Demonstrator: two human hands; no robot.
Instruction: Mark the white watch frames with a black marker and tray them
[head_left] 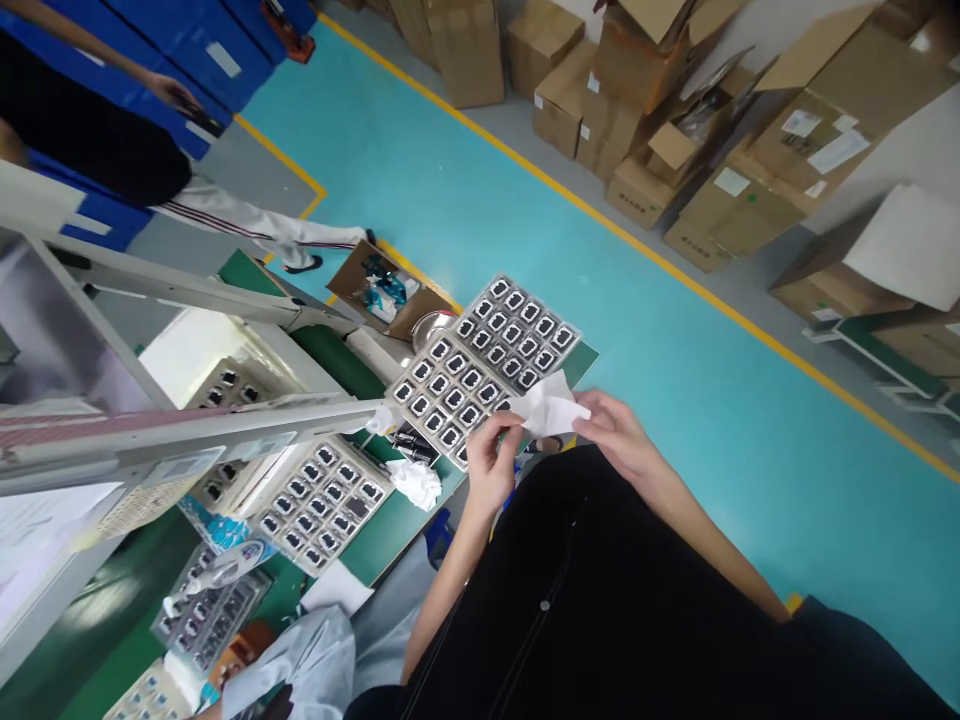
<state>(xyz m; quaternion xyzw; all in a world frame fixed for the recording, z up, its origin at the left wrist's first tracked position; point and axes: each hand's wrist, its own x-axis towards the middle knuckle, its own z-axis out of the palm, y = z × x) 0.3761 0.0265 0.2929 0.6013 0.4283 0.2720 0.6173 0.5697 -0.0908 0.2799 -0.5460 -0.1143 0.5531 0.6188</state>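
Observation:
Between my two hands a white tissue (pixel 551 405) is stretched, crumpled in the middle. My left hand (pixel 493 455) pinches its left edge between thumb and fingers. On the other side my right hand (pixel 613 432) grips the right corner. Just beyond the tissue lies a tray of small black-and-white parts (pixel 450 390), partly hidden by my left hand. Another such tray (pixel 517 330) sits against it, farther off. A crumpled white tissue (pixel 416 483) rests on the green bench top (pixel 397 530), left of my left hand.
More part trays (pixel 324 505) stand along the bench under a shelf frame (pixel 322 430). A co-worker's pale sleeve (pixel 300 655) is at lower left. Another person (pixel 97 120) stands at upper left. An open carton (pixel 352 275) is beyond the bench; cardboard boxes (pixel 465 50) line the wall.

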